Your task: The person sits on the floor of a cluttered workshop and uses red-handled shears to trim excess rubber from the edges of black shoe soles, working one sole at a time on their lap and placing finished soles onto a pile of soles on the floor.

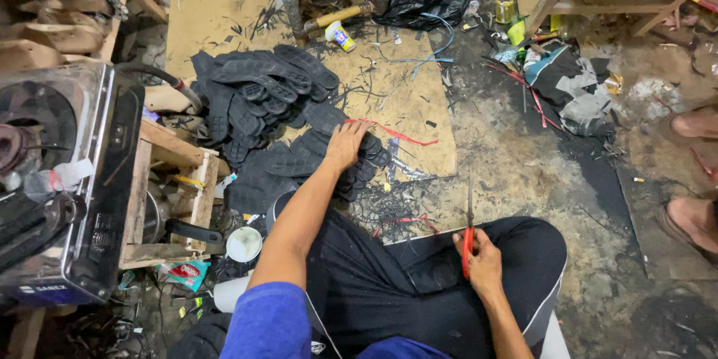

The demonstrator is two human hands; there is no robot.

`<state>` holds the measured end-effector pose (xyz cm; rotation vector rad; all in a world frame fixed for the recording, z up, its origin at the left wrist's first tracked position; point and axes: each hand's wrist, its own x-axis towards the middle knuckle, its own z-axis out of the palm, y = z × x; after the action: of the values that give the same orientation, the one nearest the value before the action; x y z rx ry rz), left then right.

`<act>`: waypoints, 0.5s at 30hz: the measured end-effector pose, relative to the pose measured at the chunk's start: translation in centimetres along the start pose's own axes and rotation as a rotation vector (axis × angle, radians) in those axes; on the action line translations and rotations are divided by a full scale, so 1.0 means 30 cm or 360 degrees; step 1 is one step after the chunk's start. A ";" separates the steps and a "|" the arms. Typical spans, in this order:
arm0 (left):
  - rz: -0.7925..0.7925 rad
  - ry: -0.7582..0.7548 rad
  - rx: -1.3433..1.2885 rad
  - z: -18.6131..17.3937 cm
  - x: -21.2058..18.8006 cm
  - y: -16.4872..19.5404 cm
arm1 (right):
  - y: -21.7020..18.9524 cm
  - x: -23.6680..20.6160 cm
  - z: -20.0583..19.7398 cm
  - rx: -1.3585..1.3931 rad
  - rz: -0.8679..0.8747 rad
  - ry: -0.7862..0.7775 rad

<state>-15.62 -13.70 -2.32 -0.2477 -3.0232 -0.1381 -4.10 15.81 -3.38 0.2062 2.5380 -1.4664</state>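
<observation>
- Scissors with red handles [468, 235] sit in our right hand [485, 263], blades pointing to the far side, over our lap in black trousers [374, 284]; the fingers are clenched round the handles.
- Our left hand [346, 143] reaches out to the far side and rests flat on the heap of black rubber shoe soles [265, 116] lying on the floor, fingers spread over one sole at the near right edge of the heap; we cannot tell whether they have closed on it or only press on it.
- The step in hand, as we judge it, is picking a sole from the heap while the scissors wait; the next move calls for a firm hold on a single sole and bringing it near, to the blades.
- The sole under the left hand lies well apart from the scissors, far and to the left of them.
- A thin red strip [396, 133] lies on the brown board [404, 97] just right of the left hand, and black trimmings [389, 213] are scattered between heap and lap.
- At the left stands a machine with a dark metal housing [82, 179] beside a small wooden frame [176, 187]; a white round lid [244, 244] lies near it.
- At the right edge, another person's feet in sandals [692, 172] rest on the dirty floor [598, 254].
</observation>
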 end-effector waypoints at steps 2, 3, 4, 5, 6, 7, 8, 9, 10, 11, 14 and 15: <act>0.0063 0.0108 0.0015 -0.006 -0.020 0.040 | 0.022 -0.028 -0.032 -0.0014 -0.0110 -0.0007; 0.0051 0.0132 0.0010 -0.010 -0.020 0.059 | 0.029 -0.030 -0.050 -0.0022 -0.0171 0.0003; 0.0042 0.0150 0.0002 -0.012 -0.022 0.083 | 0.037 -0.031 -0.071 -0.0086 -0.0191 0.0004; -0.0072 -0.0010 0.0008 -0.012 -0.023 0.104 | 0.044 -0.034 -0.085 -0.0150 -0.0202 0.0008; -0.0177 -0.0171 0.0018 -0.013 -0.021 0.127 | 0.052 -0.043 -0.098 -0.0210 -0.0207 0.0018; -0.0278 -0.0331 0.0030 -0.015 -0.019 0.152 | 0.061 -0.057 -0.111 -0.0168 -0.0181 0.0021; -0.0288 -0.0331 0.0022 -0.017 -0.020 0.177 | 0.066 -0.063 -0.122 -0.0126 -0.0165 0.0024; -0.0303 -0.0319 0.0017 -0.026 -0.027 0.192 | 0.065 -0.064 -0.128 -0.0083 -0.0164 0.0028; -0.0327 -0.0309 0.0009 -0.035 -0.027 0.206 | 0.063 -0.067 -0.135 -0.0069 -0.0135 0.0032; -0.0349 -0.0207 -0.0041 -0.046 -0.026 0.213 | 0.063 -0.074 -0.140 -0.0057 -0.0105 0.0027; -0.0430 0.0225 -0.0411 -0.078 -0.029 0.189 | 0.062 -0.086 -0.130 -0.0075 -0.0088 0.0008; -0.0451 0.0469 -0.0677 -0.090 -0.019 0.171 | 0.063 -0.089 -0.121 -0.0089 -0.0094 -0.0001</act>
<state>-13.95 -9.03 0.71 0.1607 -2.6847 -0.7694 -1.47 19.86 -2.55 0.1231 2.6020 -1.4135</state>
